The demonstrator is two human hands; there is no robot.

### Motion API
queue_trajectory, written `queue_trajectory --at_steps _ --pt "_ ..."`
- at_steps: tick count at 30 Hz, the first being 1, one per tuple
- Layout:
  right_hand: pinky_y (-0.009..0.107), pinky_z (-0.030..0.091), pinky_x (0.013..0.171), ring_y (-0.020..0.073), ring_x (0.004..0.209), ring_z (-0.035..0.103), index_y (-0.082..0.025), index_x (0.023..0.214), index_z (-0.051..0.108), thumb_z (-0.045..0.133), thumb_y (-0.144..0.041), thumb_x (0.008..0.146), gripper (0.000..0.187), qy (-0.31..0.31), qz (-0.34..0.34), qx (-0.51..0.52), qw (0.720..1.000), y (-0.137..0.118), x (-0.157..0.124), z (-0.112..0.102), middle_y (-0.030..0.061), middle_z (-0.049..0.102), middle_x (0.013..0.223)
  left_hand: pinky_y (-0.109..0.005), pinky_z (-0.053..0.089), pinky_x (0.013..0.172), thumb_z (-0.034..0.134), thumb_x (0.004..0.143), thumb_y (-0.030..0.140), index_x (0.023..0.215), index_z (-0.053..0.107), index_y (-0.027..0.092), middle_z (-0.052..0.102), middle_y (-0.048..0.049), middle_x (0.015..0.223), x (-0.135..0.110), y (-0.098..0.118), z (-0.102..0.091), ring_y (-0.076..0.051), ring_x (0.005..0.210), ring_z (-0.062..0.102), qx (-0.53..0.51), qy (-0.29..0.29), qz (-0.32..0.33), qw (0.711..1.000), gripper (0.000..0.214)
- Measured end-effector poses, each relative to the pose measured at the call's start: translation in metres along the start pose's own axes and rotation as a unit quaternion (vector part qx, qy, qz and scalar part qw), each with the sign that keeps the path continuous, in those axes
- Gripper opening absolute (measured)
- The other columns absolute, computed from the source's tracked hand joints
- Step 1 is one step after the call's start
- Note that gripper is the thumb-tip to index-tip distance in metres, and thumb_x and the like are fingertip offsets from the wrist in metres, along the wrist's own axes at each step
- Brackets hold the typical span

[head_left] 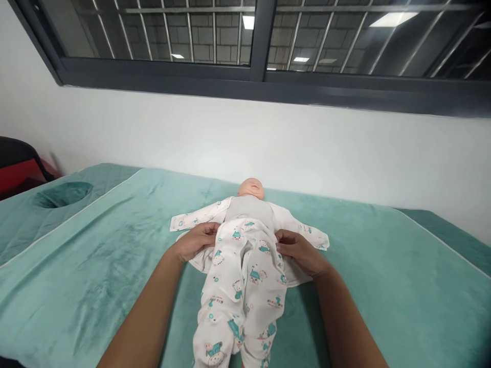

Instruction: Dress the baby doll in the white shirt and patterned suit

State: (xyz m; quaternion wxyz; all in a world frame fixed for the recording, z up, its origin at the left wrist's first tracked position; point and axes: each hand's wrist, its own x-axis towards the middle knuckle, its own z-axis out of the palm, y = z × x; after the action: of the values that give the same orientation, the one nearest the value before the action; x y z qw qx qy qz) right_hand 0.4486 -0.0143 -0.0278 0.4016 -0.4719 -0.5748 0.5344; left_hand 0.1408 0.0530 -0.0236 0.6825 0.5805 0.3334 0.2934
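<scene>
A baby doll [251, 188] lies on its back, head toward the wall. White printed trousers [245, 276] cover its legs and reach up over its belly. Beneath its back and arms spreads an open printed top [295, 225], sleeves stretched to both sides. At the left edge of the waistband, my left hand [197, 240] is closed with the fabric pinched in its fingers. My right hand [301, 250] pinches the waistband's right edge. Parts of the fingertips are hidden by cloth.
A green padded bed cover [115, 276] lies under the doll, with an oval hole [63, 194] at the left. Behind stands a white wall [215, 133] below a dark-framed window [192, 84] with bars. A black and red object [21, 166] sits at far left.
</scene>
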Motion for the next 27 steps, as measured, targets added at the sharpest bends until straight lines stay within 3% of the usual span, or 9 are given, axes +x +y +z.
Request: queue_trajectory --at_steps 6,13,19,27 --pt "0.023 0.032 0.058 0.0108 0.063 0.041 -0.019 0.068 0.05 0.066 -0.027 0.076 0.02 0.087 -0.053 -0.006 0.995 0.009 0.009 0.005 -0.0047 0.048 0.065 -0.027 0.044 0.07 0.065 0.073 0.031 0.08 0.059 0.016 0.062 -0.0002 0.079 0.004 -0.002 0.008 -0.017 0.077 0.057 0.082 0.082 0.048 0.992 0.017" --pt "0.023 0.028 0.05 0.0102 0.055 0.036 -0.022 0.065 0.042 0.066 -0.026 0.07 0.026 0.195 -0.069 0.017 0.978 0.011 0.017 0.017 -0.0063 0.043 0.059 -0.02 0.031 0.055 0.064 0.075 0.029 0.071 0.042 0.019 0.046 0.0061 0.068 0.016 -0.012 0.016 -0.009 0.062 0.04 0.111 0.153 0.094 0.978 0.024" --pt "0.025 0.035 0.049 0.0129 0.052 0.046 -0.025 0.084 0.048 0.07 -0.031 0.067 0.028 0.221 -0.047 0.116 0.967 0.01 0.025 0.023 -0.007 0.053 0.062 -0.019 0.029 0.054 0.064 0.069 0.021 0.071 0.043 0.02 0.04 0.0069 0.065 0.021 -0.014 0.024 -0.009 0.06 0.035 0.105 0.198 0.11 0.968 0.022" --pt "0.027 0.041 0.052 0.0154 0.054 0.055 -0.027 0.089 0.051 0.076 -0.031 0.065 0.035 0.181 -0.055 0.166 0.968 0.013 0.029 0.021 -0.0056 0.063 0.07 -0.019 0.033 0.052 0.065 0.074 0.027 0.084 0.047 0.022 0.047 0.0071 0.066 0.025 -0.017 0.032 -0.009 0.059 0.041 0.01 0.192 0.107 0.976 0.021"
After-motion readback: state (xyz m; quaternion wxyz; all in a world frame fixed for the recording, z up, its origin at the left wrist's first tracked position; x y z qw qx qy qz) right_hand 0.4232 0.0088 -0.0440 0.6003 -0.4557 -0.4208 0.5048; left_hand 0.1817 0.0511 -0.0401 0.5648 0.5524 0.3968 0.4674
